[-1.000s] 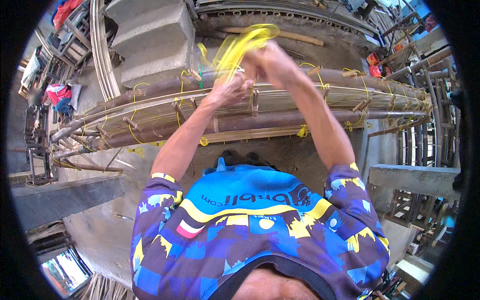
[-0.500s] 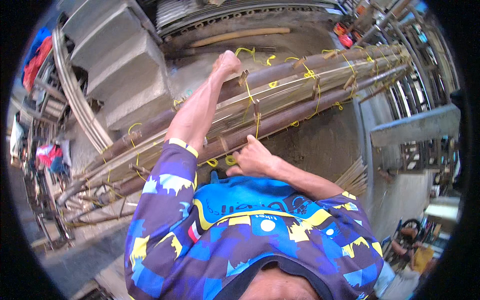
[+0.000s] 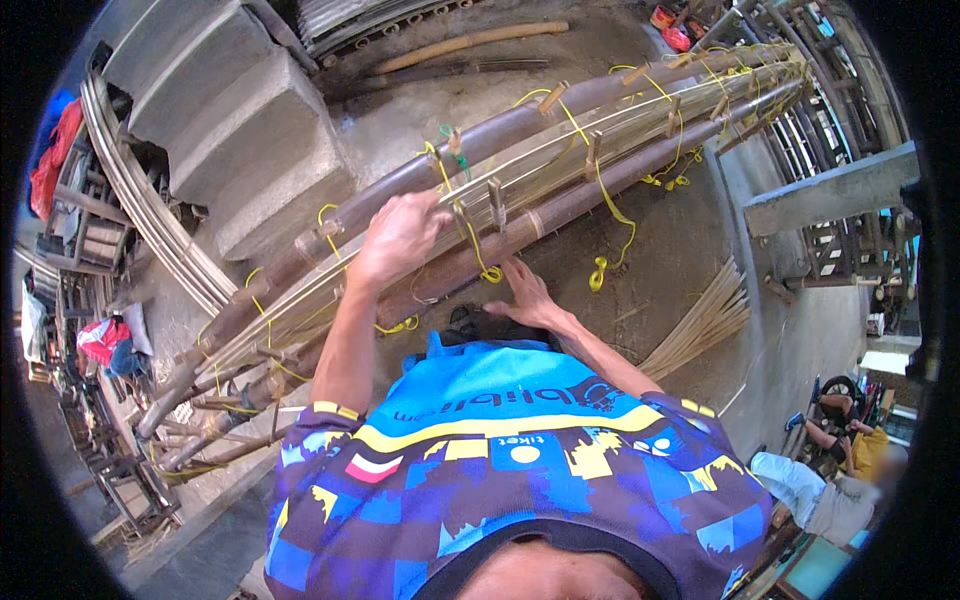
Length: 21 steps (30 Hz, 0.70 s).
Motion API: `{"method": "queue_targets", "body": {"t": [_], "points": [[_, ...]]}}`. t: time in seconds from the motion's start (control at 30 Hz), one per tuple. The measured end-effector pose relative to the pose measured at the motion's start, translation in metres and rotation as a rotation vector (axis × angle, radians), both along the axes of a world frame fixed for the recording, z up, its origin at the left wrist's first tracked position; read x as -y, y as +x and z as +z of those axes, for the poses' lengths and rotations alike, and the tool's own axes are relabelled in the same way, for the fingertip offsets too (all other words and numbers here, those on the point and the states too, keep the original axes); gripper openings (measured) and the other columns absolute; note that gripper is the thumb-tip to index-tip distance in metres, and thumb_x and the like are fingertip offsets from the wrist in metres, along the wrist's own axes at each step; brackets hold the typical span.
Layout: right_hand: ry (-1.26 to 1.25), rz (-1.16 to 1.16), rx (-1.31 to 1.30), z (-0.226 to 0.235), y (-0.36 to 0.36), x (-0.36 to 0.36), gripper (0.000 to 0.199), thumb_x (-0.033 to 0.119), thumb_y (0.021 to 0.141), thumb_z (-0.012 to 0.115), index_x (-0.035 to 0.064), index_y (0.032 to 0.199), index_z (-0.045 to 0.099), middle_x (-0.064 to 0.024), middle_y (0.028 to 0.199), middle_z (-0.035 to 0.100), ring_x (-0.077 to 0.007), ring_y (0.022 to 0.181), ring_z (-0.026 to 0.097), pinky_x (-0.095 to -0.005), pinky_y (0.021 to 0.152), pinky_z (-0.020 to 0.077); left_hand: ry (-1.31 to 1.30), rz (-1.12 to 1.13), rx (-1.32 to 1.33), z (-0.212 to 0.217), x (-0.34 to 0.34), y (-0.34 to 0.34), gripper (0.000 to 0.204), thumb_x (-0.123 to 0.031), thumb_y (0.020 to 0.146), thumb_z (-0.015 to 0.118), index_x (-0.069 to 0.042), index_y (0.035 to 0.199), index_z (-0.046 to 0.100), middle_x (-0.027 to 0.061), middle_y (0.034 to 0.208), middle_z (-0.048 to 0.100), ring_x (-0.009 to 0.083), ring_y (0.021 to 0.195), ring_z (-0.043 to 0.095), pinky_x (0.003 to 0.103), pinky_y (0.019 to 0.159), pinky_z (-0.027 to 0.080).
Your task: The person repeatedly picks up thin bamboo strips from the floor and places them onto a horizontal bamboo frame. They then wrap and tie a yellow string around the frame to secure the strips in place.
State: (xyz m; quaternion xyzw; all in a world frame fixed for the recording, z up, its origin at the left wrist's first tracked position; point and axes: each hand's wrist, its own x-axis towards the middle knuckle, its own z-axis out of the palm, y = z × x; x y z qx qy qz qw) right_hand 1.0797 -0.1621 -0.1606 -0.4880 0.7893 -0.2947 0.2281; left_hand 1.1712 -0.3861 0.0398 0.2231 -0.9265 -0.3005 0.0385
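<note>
Two long dark bamboo poles, the far pole [image 3: 380, 197] and the near pole [image 3: 560, 215], run side by side from lower left to upper right. Thin pale strips [image 3: 540, 165] lie lengthwise between them. Short wooden pegs [image 3: 496, 203] and loops of yellow cord [image 3: 612, 200] bind the poles along their length. My left hand [image 3: 400, 238] is over the strips, its fingers bent beside a peg and a yellow cord; its fingertips are partly hidden. My right hand [image 3: 527, 297] has its fingers apart against the near pole's underside, close to a hanging cord loop.
Concrete steps [image 3: 270, 130] rise at the left, with bent bundled strips [image 3: 150, 190] beside them. A loose pole [image 3: 470, 45] lies beyond the frame. Cut strips [image 3: 705, 320] are on the floor at right. Another person [image 3: 830, 500] is at lower right.
My left hand has come back from beyond the far pole to the strips. My right hand has opened out under the near pole. The view has shifted, bringing another person plainly into sight.
</note>
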Motion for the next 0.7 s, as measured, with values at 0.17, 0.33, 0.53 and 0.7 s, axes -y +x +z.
{"method": "queue_targets", "body": {"t": [0.17, 0.33, 0.53, 0.7], "points": [[-0.478, 0.122, 0.082, 0.147, 0.002, 0.046, 0.032, 0.03, 0.084, 0.053, -0.0017, 0.087, 0.056, -0.0125, 0.085, 0.056, -0.022, 0.072, 0.055, -0.0322, 0.066, 0.0434, 0.023, 0.072, 0.01, -0.032, 0.004, -0.007, 0.018, -0.015, 0.077, 0.055, -0.001, 0.087, 0.06, 0.0204, 0.072, 0.057, 0.0299, 0.067, 0.058, 0.039, 0.064, 0.044], [-0.417, 0.082, 0.351, 0.293, -0.018, 0.14, 0.032, 0.026, 0.09, 0.042, -0.0014, 0.083, 0.056, -0.0027, 0.071, 0.052, -0.0139, 0.062, 0.052, -0.0286, 0.055, 0.0431, 0.092, 0.03, -0.117, -0.037, 0.002, -0.007, 0.026, -0.026, 0.078, 0.054, -0.001, 0.076, 0.06, 0.021, 0.079, 0.059, 0.0373, 0.079, 0.056, 0.043, 0.069, 0.044], [-0.105, 0.411, -0.476, 0.253, -0.044, 0.271, 0.031, 0.033, 0.083, 0.049, 0.0067, 0.081, 0.065, -0.0134, 0.085, 0.064, -0.0273, 0.079, 0.061, -0.0444, 0.071, 0.0448, 0.062, 0.163, -0.021, -0.035, 0.006, -0.01, 0.035, -0.024, 0.085, 0.045, 0.006, 0.071, 0.054, 0.023, 0.06, 0.049, 0.0236, 0.057, 0.051, 0.038, 0.06, 0.041], [0.253, 0.487, 0.209, 0.22, -0.077, 0.256, 0.029, 0.031, 0.079, 0.059, 0.0024, 0.077, 0.06, -0.0072, 0.064, 0.059, -0.015, 0.059, 0.057, -0.0303, 0.052, 0.0441, 0.118, 0.119, -0.233, -0.035, 0.009, -0.007, 0.033, -0.023, 0.084, 0.047, 0.005, 0.068, 0.053, 0.0186, 0.057, 0.048, 0.0226, 0.052, 0.044, 0.038, 0.055, 0.038]]}}
